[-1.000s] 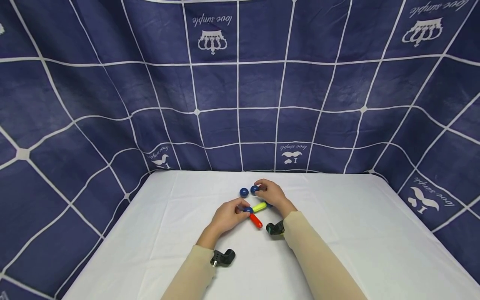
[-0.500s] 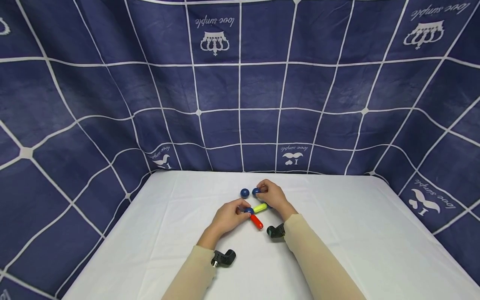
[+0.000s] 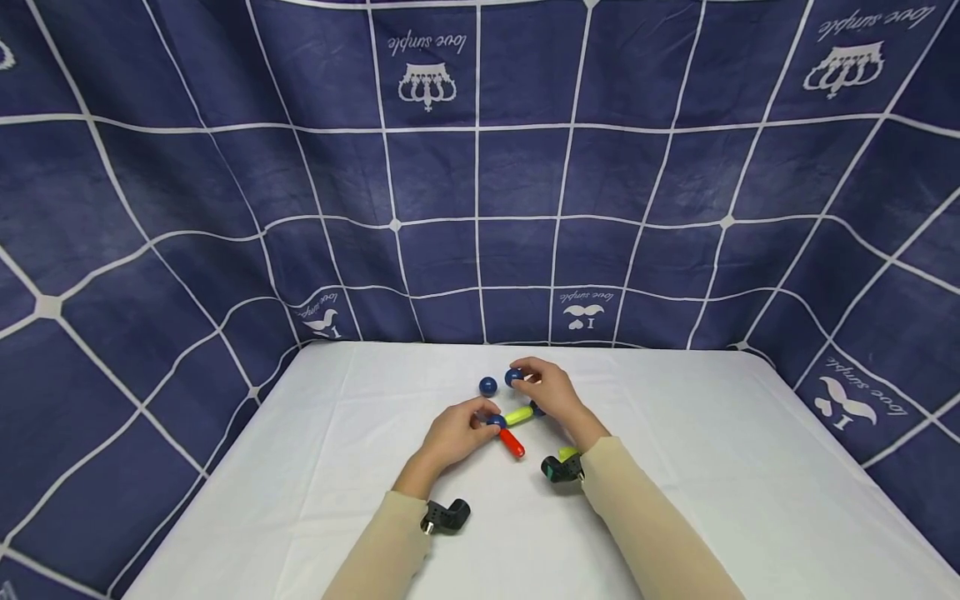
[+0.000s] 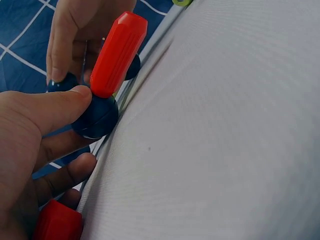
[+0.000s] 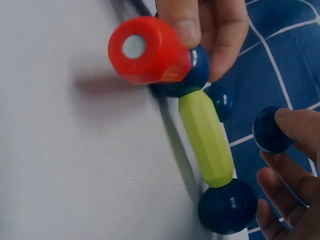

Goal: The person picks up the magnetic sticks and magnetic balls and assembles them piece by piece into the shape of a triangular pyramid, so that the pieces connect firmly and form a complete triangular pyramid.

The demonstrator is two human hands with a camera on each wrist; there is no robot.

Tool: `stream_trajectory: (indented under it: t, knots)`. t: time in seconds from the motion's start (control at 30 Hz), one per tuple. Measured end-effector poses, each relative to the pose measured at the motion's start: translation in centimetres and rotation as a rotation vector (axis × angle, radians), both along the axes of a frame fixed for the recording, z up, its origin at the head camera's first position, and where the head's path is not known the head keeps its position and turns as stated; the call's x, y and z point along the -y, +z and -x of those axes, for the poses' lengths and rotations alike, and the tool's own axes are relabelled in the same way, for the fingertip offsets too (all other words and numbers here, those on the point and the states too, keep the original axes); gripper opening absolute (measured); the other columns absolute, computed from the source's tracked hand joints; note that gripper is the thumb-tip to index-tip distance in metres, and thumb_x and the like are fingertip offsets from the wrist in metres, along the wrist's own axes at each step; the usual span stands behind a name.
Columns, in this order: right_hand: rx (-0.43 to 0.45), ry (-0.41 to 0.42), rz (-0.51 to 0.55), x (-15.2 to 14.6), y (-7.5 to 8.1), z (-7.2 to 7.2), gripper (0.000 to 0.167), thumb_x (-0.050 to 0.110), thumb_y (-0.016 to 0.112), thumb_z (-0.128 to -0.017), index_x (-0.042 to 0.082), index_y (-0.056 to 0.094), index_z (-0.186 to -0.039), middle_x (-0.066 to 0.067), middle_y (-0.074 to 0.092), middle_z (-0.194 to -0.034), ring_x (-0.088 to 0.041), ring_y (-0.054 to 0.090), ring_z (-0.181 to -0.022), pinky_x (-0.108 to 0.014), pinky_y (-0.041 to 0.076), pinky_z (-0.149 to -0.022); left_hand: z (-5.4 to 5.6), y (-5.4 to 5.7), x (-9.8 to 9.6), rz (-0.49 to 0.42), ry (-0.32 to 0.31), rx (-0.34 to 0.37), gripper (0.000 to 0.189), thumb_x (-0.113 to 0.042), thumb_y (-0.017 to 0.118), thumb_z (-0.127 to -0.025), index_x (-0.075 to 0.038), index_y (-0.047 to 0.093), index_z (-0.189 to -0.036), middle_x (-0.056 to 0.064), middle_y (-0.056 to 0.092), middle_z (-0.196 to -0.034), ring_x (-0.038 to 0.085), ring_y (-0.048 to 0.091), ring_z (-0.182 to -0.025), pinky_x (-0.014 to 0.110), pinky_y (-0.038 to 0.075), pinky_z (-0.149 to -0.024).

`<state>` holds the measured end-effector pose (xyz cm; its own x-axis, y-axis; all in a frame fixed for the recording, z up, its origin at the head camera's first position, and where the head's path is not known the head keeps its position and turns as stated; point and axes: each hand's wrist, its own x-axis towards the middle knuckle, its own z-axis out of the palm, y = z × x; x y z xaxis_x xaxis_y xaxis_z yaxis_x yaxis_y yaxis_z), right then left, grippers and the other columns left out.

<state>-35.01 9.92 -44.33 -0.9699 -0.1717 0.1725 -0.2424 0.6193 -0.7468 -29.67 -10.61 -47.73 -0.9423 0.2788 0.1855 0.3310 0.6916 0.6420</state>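
My left hand pinches a blue ball between thumb and fingers. A red stick and a yellow-green stick join this ball. At the yellow-green stick's far end is another blue ball. My right hand holds a separate blue ball at its fingertips, apart from the joined pieces. The red stick's free end shows a round silvery face in the right wrist view. One more blue ball lies loose on the table, just left of the ball in my right hand.
A white cloth covers the table. Beside my right wrist camera lies a yellow-green piece, partly hidden. Another red piece shows below my left hand in the left wrist view. A blue checked curtain surrounds the table.
My right hand has shifted slightly with its ball, and its forearm has moved right, uncovering the yellow-green piece by the wrist. My left hand keeps its grip in the same place.
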Motion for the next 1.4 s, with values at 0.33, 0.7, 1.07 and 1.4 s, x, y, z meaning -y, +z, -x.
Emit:
stream_trajectory:
  t: [0.33,0.7,1.07,1.4]
  knots:
    - [-0.024,0.012,0.067,-0.7,0.9,-1.6,0.032,0.024,0.075,-0.089,0.018,0.067,-0.119,-0.004,0.071,-0.11,-0.019,0.063,-0.096,-0.03,0.052,-0.078,-0.1,-0.2,0.2,0.03,-0.005,-0.002,0.024,-0.033,0.074,-0.09,-0.031,0.072,-0.114,-0.009,0.058,-0.077,0.008,0.051,-0.068,0.025,0.039,-0.062]
    - [-0.027,0.029,0.104,-1.9,1.5,-3.8,0.031,0.023,0.075,-0.09,0.018,0.066,-0.119,-0.003,0.072,-0.108,-0.017,0.064,-0.094,-0.03,0.051,-0.079,-0.1,-0.1,0.3,0.03,-0.003,-0.008,0.024,-0.034,0.074,-0.09,-0.031,0.072,-0.113,-0.01,0.059,-0.079,0.008,0.051,-0.07,0.025,0.04,-0.063]
    - [0.005,0.093,0.068,-3.6,1.2,-5.9,0.027,0.023,0.075,-0.089,0.019,0.067,-0.115,-0.001,0.071,-0.109,-0.015,0.062,-0.093,-0.03,0.05,-0.081,-0.2,0.0,0.2,0.024,-0.009,-0.003,0.025,-0.034,0.073,-0.09,-0.031,0.071,-0.114,-0.009,0.058,-0.079,0.008,0.05,-0.069,0.025,0.039,-0.062]
    - [0.078,0.188,0.044,-5.3,-0.6,-6.6,0.026,0.024,0.076,-0.089,0.017,0.068,-0.113,0.0,0.069,-0.103,-0.014,0.062,-0.091,-0.027,0.052,-0.08,-0.1,0.0,0.0,0.025,-0.011,-0.002,0.024,-0.035,0.073,-0.09,-0.031,0.071,-0.114,-0.01,0.059,-0.079,0.008,0.051,-0.069,0.025,0.04,-0.062]
